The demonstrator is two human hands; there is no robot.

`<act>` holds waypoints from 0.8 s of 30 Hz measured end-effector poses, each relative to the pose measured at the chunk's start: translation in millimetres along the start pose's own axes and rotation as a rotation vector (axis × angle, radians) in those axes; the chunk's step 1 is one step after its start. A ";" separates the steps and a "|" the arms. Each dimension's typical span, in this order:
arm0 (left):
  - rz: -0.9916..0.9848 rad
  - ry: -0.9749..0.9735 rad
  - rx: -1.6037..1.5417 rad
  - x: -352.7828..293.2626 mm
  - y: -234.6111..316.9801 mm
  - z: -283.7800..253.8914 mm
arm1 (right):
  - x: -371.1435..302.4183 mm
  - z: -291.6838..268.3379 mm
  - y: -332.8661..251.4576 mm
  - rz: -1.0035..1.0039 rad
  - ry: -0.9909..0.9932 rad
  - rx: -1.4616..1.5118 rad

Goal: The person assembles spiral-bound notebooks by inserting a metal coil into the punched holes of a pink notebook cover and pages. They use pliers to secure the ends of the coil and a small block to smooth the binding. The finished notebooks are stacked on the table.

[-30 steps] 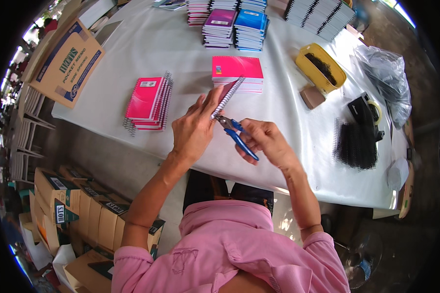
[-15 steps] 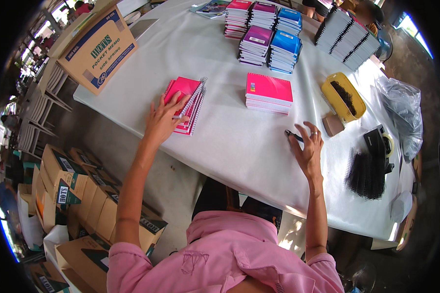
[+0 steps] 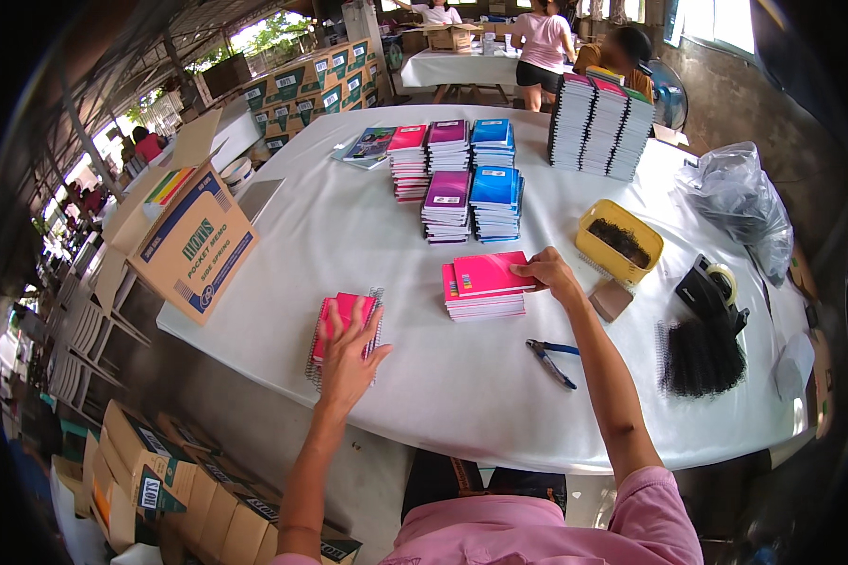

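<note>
My left hand (image 3: 350, 356) is above the near-left pile of pink spiral notebooks (image 3: 332, 311), its fingers spread and partly covering them; whether the fingertips touch is hard to tell. My right hand (image 3: 551, 273) pinches the right edge of the top pink notebook (image 3: 495, 270) on a stack of pink notebook blocks (image 3: 485, 309). That top notebook is shifted to the right, so the left edge of another pink cover shows beneath it. Nearer me, blue-handled cutting pliers (image 3: 550, 362) lie on the white-covered table (image 3: 424, 395), touched by neither hand.
Beyond stand stacked pink, purple and blue notebooks (image 3: 446, 202) and tall spiral-bound stacks (image 3: 601, 127). To the right are a yellow tub of black coils (image 3: 622, 240), a brown block (image 3: 611, 300), a tape dispenser (image 3: 711, 290) and black wire coils (image 3: 702, 358). A carton (image 3: 198, 245) stands left.
My right hand has let go of the pliers and moved up to take the top notebook, sliding it right. My left hand has lifted its fingers off the spiral notebooks. The view has tilted up.
</note>
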State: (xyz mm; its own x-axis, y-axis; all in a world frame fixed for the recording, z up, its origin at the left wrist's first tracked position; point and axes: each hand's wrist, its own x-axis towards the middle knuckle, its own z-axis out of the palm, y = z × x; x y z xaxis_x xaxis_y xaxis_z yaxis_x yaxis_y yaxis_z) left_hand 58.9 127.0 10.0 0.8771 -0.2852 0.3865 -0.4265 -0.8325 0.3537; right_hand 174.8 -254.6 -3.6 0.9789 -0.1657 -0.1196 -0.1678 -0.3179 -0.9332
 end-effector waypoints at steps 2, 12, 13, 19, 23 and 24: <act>0.039 0.000 -0.173 15.7 20.2 16.7 | 6.0 -6.4 9.8 -0.049 0.131 -0.099; -0.256 -0.301 -1.492 7.1 59.4 78.8 | -151.0 60.6 41.3 -0.344 -0.205 0.570; -0.238 -0.318 -1.442 -2.7 64.8 89.7 | -163.0 64.0 53.3 -0.287 -0.210 0.460; -0.152 -0.450 -1.328 -10.9 56.1 79.5 | -178.5 67.4 46.7 -0.357 -0.165 0.307; 0.255 -0.020 -0.362 5.9 77.8 50.5 | -170.8 73.2 69.1 -0.333 -0.189 0.323; 0.308 -0.076 -0.260 9.9 90.1 39.6 | -172.9 75.4 65.0 -0.330 -0.175 0.296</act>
State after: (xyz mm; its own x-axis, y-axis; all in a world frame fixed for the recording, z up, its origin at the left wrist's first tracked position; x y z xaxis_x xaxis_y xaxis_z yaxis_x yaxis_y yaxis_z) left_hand 37.9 30.3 11.9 0.7093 -0.5446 0.4475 -0.7048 -0.5580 0.4382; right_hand 3.4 -176.2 -69.1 0.9835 0.0669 0.1679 0.1709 -0.0429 -0.9843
